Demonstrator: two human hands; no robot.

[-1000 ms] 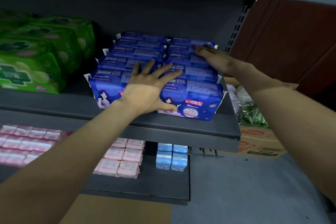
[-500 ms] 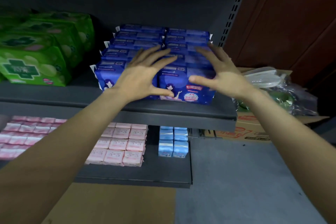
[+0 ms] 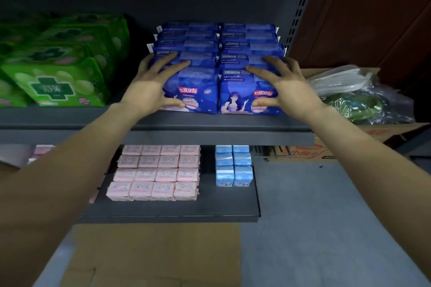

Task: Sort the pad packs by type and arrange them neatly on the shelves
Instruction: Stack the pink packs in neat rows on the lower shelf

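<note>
Two rows of dark blue pad packs [image 3: 203, 86] stand side by side on the middle shelf [image 3: 210, 124], running back to the shelf wall. My left hand [image 3: 151, 87] rests against the left side of the front left pack, fingers spread over its top and thumb on its face. My right hand [image 3: 285, 87] mirrors it on the front right blue pack [image 3: 238, 93], with spread fingers on top and thumb on the front. Green pad packs [image 3: 58, 81] fill the left of the same shelf.
On the lower shelf [image 3: 186, 213] lie rows of small pink packs [image 3: 158, 171] and a short double row of light blue packs [image 3: 233, 166]. A cardboard box [image 3: 326, 152] holding plastic bags [image 3: 349, 91] stands at the right. Flat cardboard [image 3: 151, 254] lies on the floor.
My left hand slid from the top of the blue packs to their left side. My right hand came forward from the back packs to the front right pack. The view rose a little.
</note>
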